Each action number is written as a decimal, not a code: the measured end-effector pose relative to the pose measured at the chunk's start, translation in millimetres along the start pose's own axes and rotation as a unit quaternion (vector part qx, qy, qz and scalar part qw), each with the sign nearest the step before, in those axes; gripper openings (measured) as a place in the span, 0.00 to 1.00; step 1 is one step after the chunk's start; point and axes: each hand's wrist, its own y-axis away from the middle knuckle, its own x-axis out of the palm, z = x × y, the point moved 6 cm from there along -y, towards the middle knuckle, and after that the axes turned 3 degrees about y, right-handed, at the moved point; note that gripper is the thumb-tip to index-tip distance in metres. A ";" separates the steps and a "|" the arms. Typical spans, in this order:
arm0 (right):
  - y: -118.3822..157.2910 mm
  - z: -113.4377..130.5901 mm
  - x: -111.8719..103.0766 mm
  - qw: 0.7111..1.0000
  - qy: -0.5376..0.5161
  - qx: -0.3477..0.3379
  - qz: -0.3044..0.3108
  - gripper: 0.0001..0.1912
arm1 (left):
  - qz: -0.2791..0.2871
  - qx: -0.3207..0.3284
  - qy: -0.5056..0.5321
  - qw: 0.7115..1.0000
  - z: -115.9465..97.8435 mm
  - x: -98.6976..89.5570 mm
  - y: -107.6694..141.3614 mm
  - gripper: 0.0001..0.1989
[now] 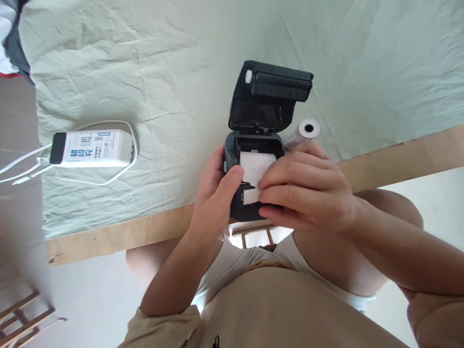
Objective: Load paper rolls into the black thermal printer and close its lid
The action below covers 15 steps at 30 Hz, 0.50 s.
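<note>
A small black printer stands at the table's near edge with its lid raised. My left hand grips its left side, the thumb over the rim of the paper bay. Inside the bay lies a white paper roll, with a short end of paper reaching over the front part. My right hand is on the right side of the bay, its fingers closed at the paper. The fingertips partly cover the roll and the paper end. A second white paper roll lies just behind my right hand.
On the left of the pale green cloth lies a white power strip with white cables. The table's wooden edge runs in front of my legs. A wooden rack or chair shows at the lower left, and fabric at the upper left.
</note>
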 end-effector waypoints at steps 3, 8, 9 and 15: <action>1.8 0.0 2.9 1.000 0.001 0.003 0.007 0.06 | 0.014 -0.003 0.000 1.000 1.2 -1.5 -1.1 0.19; 2.7 0.0 4.0 1.000 0.006 0.009 -0.006 0.02 | 0.048 0.006 -0.019 0.999 0.6 -2.9 -2.7 0.25; 2.9 -0.2 4.2 1.000 0.007 0.010 -0.009 0.02 | 0.054 0.008 -0.020 0.998 0.5 -2.9 -2.8 0.26; 3.8 -5.1 4.7 0.999 0.002 0.045 -0.023 0.08 | 0.063 0.028 -0.040 0.997 1.4 -4.3 -1.9 0.36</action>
